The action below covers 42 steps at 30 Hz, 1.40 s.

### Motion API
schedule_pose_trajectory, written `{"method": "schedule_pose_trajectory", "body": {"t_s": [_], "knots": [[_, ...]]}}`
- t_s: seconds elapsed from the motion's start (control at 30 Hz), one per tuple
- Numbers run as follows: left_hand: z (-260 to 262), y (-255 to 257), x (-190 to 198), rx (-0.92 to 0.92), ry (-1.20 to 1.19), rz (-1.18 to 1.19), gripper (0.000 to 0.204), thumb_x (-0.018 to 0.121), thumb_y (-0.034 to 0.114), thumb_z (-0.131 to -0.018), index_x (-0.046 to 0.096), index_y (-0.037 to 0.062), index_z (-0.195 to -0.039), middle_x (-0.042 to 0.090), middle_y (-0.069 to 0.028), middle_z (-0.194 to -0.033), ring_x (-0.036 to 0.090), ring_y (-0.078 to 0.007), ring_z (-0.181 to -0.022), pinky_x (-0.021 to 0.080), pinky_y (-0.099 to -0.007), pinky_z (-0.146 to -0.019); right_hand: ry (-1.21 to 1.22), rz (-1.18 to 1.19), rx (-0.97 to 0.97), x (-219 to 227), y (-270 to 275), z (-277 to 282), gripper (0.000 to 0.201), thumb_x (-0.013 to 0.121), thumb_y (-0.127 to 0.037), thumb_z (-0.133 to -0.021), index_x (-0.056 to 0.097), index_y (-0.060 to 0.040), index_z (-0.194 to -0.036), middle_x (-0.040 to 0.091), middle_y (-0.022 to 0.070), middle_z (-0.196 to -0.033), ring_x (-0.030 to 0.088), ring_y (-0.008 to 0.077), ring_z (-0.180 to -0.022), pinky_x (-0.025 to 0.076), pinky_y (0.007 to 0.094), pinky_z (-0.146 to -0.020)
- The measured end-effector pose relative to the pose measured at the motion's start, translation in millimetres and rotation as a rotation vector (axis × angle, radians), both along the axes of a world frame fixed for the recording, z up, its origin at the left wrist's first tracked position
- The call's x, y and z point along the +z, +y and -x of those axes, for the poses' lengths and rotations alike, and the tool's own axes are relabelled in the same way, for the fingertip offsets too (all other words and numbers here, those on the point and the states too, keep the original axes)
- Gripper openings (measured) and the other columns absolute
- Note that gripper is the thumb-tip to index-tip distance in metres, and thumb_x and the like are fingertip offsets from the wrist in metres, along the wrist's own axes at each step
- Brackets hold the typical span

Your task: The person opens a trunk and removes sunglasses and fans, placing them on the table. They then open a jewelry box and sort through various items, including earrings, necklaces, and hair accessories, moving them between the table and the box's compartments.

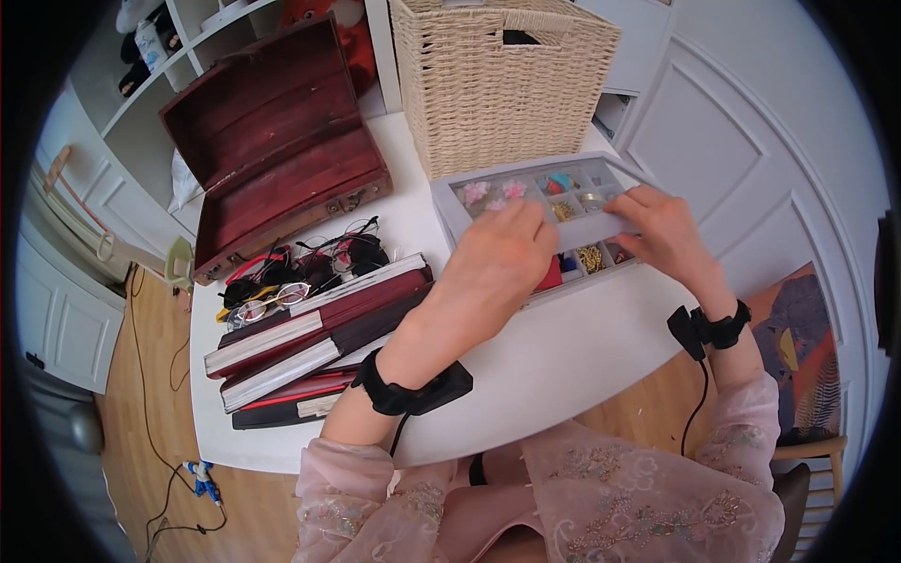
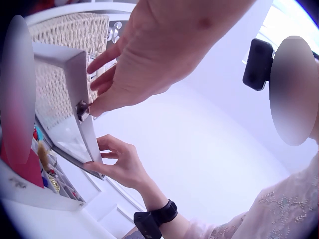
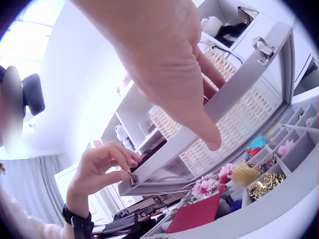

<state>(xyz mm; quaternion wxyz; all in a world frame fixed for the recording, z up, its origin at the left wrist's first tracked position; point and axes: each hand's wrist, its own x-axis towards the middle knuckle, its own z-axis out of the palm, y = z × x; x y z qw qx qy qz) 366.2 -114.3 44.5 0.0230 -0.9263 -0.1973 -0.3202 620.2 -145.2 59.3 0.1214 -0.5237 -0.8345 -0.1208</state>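
A grey compartment jewelry box has its clear-windowed lid tilted partway up. My left hand pinches the small metal latch at the lid's left front, between thumb and finger. At the other end of the same edge, my right hand grips the lid frame, thumb on one side and fingers on the other. Inside the box are pink flower ornaments, a gold chain, a red flat piece and a turquoise ornament. A second latch is near my right hand.
Behind the box stands a tall woven basket. To the left, an open dark red case sits beyond a pile of glasses and stacked books. The white table's curved edge runs close to my body.
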Motion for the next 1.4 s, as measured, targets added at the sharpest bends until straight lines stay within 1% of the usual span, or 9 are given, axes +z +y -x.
{"method": "schedule_pose_trajectory", "body": {"t_s": [0.03, 0.17, 0.27, 0.33, 0.7, 0.77, 0.87, 1.03, 1.4], "knots": [[0.5, 0.4, 3.7, 0.007, -0.111, -0.059, 0.013, 0.062, 0.004, -0.072, 0.052, 0.0013, -0.080, 0.052, -0.0127, -0.085, 0.054, -0.0293, -0.082, 0.046, -0.0370, -0.068, 0.021, -0.043, 0.021, 4.6, 1.1, 0.8, 0.035, 0.075, -0.010, -0.064, 0.060, -0.0091, -0.095, 0.059, 0.0053, -0.086, 0.060, 0.0247, -0.082, 0.049, 0.0353, -0.066], [2.9, -9.9, 12.7, 0.037, -0.177, -0.066, 0.014, 0.064, 0.009, -0.074, 0.052, 0.0020, -0.077, 0.051, -0.0116, -0.080, 0.054, -0.0299, -0.077, 0.047, -0.0369, -0.064, 0.068, -0.149, 0.040, 12.8, 12.6, -4.1, 0.030, 0.073, -0.008, -0.066, 0.062, -0.0081, -0.094, 0.062, 0.0073, -0.086, 0.061, 0.0263, -0.080, 0.049, 0.0352, -0.066], [-3.0, -13.5, -5.1, 0.019, -0.064, 0.037, 0.014, 0.065, 0.010, -0.075, 0.053, 0.0021, -0.076, 0.053, -0.0115, -0.076, 0.056, -0.0309, -0.072, 0.048, -0.0371, -0.061, 0.115, -0.188, 0.069, 23.9, 28.4, -7.7, 0.030, 0.074, -0.010, -0.066, 0.063, -0.0073, -0.095, 0.063, 0.0087, -0.084, 0.061, 0.0283, -0.077, 0.049, 0.0363, -0.066], [-6.4, -6.0, -25.7, -0.026, 0.182, 0.171, 0.014, 0.066, 0.011, -0.075, 0.056, 0.0014, -0.075, 0.056, -0.0131, -0.074, 0.059, -0.0325, -0.069, 0.048, -0.0392, -0.060, 0.110, -0.231, 0.078, 32.1, 44.3, -9.6, 0.030, 0.073, -0.011, -0.067, 0.064, -0.0069, -0.095, 0.064, 0.0095, -0.085, 0.061, 0.0290, -0.078, 0.048, 0.0369, -0.067], [-9.0, 2.3, -45.7, 0.036, 0.361, 0.334, 0.020, 0.073, 0.017, -0.069, 0.064, -0.0006, -0.069, 0.062, -0.0163, -0.070, 0.063, -0.0338, -0.072, 0.049, -0.0409, -0.064, 0.053, -0.251, -0.042, 64.8, 123.8, -1.1, 0.028, 0.069, -0.014, -0.075, 0.067, -0.0079, -0.103, 0.065, 0.0123, -0.090, 0.061, 0.0298, -0.082, 0.048, 0.0370, -0.071], [-9.4, 3.9, -51.3, 0.054, 0.386, 0.335, 0.020, 0.074, 0.017, -0.068, 0.064, -0.0004, -0.069, 0.062, -0.0164, -0.070, 0.063, -0.0338, -0.073, 0.049, -0.0409, -0.064, 0.061, -0.257, -0.065, 66.9, 134.4, 0.6, 0.025, 0.070, -0.018, -0.075, 0.069, -0.0086, -0.098, 0.066, 0.0124, -0.084, 0.062, 0.0310, -0.081, 0.048, 0.0395, -0.073], [-10.8, 4.1, -60.6, 0.043, 0.404, 0.340, 0.013, 0.071, 0.012, -0.068, 0.064, 0.0010, -0.066, 0.062, -0.0160, -0.069, 0.063, -0.0335, -0.072, 0.050, -0.0409, -0.064, -0.035, -0.381, 0.032, 65.7, 151.5, -1.7, 0.025, 0.070, -0.017, -0.075, 0.069, -0.0075, -0.098, 0.065, 0.0129, -0.085, 0.062, 0.0310, -0.081, 0.049, 0.0395, -0.073], [-12.4, 3.2, -62.3, 0.052, 0.370, 0.290, 0.004, 0.061, -0.001, -0.064, 0.063, 0.0028, -0.062, 0.062, -0.0146, -0.066, 0.064, -0.0324, -0.070, 0.051, -0.0388, -0.060, -0.021, -0.439, 0.016, 60.7, 168.4, 2.3, 0.023, 0.070, -0.016, -0.075, 0.069, -0.0057, -0.095, 0.065, 0.0134, -0.085, 0.062, 0.0306, -0.082, 0.049, 0.0397, -0.073], [-12.2, 5.2, -59.3, 0.094, 0.475, 0.304, 0.011, 0.065, -0.001, -0.060, 0.067, 0.0046, -0.070, 0.065, -0.0124, -0.074, 0.066, -0.0271, -0.074, 0.053, -0.0339, -0.060, -0.052, -0.509, -0.088, 52.3, 188.2, 10.5, 0.016, 0.069, -0.015, -0.074, 0.068, -0.0057, -0.087, 0.065, 0.0143, -0.077, 0.063, 0.0314, -0.078, 0.049, 0.0418, -0.069]]}}
